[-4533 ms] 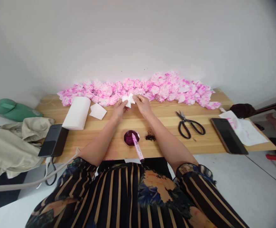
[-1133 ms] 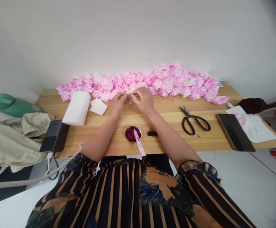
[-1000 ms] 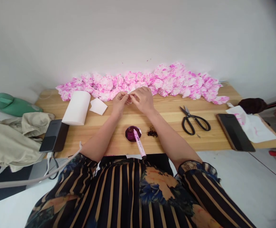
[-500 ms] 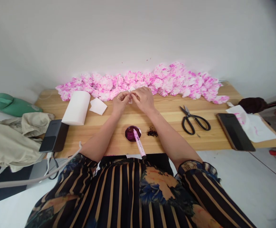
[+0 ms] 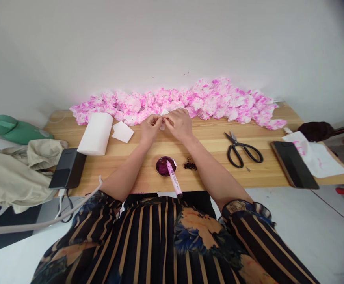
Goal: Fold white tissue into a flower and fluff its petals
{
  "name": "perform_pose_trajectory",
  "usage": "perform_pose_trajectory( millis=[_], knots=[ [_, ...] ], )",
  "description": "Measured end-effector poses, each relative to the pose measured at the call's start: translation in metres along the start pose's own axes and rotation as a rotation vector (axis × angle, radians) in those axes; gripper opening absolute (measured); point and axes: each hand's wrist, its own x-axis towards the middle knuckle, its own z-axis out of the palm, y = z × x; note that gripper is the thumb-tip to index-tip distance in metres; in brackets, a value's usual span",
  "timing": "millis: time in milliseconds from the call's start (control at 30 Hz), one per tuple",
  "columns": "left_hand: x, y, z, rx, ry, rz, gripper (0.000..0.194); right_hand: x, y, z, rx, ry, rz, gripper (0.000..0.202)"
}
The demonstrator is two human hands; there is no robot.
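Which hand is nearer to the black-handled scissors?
The right. The right hand is to the left of the scissors and farther back; the left hand is beyond it, farther left.

Pink-blotched white flowers [image 5: 216, 100], white tissue [image 5: 164, 112], pale pink marker [image 5: 174, 179], black-handled scissors [image 5: 236, 144], tan-striped black floral shirt [image 5: 150, 244]

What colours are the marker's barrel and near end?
The marker is pink, with a black near end; the head view shows it.

Small white piece [image 5: 164, 112], probably paper, mostly hidden by the hands [image 5: 149, 127] [image 5: 179, 123], its shape unclear.
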Motion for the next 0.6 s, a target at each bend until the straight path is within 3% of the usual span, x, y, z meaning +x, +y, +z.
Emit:
perform_pose_trajectory(
  millis=[600],
  knots=[
    [0.0003,-0.0061,-0.0011,-0.01,-0.047,0.025,0.009,0.0001,0.0,0.0003,0.007,-0.038,0.007,0.028]
  ],
)
